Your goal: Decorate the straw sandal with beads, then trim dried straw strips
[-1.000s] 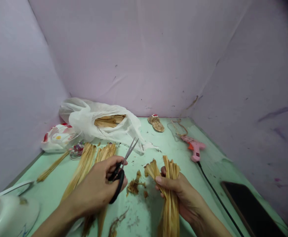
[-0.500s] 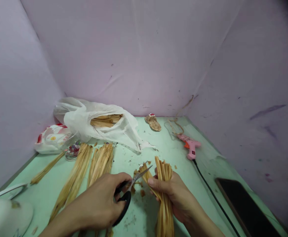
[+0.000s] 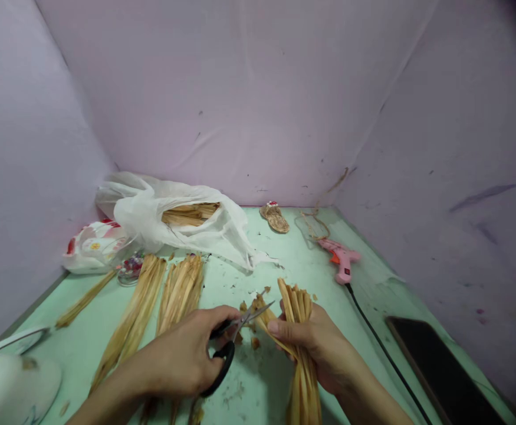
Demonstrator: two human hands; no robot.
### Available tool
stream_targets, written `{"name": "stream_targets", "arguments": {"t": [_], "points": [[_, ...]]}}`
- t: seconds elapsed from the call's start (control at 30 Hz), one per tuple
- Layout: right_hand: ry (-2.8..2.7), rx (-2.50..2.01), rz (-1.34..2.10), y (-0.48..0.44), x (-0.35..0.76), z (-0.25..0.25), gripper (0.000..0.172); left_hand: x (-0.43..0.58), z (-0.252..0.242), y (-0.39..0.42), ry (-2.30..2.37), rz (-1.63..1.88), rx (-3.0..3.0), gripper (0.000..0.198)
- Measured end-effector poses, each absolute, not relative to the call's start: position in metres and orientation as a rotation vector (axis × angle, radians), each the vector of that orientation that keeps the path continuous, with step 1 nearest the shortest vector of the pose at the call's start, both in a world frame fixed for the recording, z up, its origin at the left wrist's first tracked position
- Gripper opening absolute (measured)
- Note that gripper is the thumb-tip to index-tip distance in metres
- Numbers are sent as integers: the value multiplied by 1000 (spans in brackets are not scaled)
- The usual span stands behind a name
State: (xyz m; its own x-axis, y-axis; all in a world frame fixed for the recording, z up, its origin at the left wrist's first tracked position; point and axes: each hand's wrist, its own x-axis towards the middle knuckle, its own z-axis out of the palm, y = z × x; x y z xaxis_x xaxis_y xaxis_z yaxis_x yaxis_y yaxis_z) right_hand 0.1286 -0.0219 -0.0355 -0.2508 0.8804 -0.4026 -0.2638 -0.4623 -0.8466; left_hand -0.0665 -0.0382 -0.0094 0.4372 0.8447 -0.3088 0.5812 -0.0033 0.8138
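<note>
My left hand (image 3: 187,351) is closed around the black handles of a pair of scissors (image 3: 224,360). The scissors' metal blades are slightly parted at the tip of a dried leaf strip (image 3: 263,314) that sticks out to the left. In my right hand (image 3: 317,339) is a bundle of dried leaf strips (image 3: 299,378), held upright with the thumb across its front; the odd strip splays from under that thumb. Small brown scraps (image 3: 255,342) lie on the table below the blades. To the left of my left hand rest more dried strip bundles (image 3: 180,289).
A white plastic bag (image 3: 226,227) with dried strips lies at the back left. A pink glue gun (image 3: 342,260) with a black cord and a dark phone (image 3: 439,372) are on the right. A small woven slipper (image 3: 276,218) sits at the back; a white bowl (image 3: 14,386) is front left.
The scissor blades have come closer together and moved slightly right onto the splayed strip. The lower end of the bundle in my right hand has swung a little to the right.
</note>
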Motion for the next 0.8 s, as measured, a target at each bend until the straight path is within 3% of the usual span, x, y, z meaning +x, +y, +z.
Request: {"name": "stream_targets", "arguments": {"t": [0.63,0.8], "points": [[-875,-1176,1857,-23,130,-34,30,-67,-21,-38,1191,397,1499,9],[-906,-1117,1898,-24,127,-34,36,-65,-21,-38,1112,429,1402,13]]}}
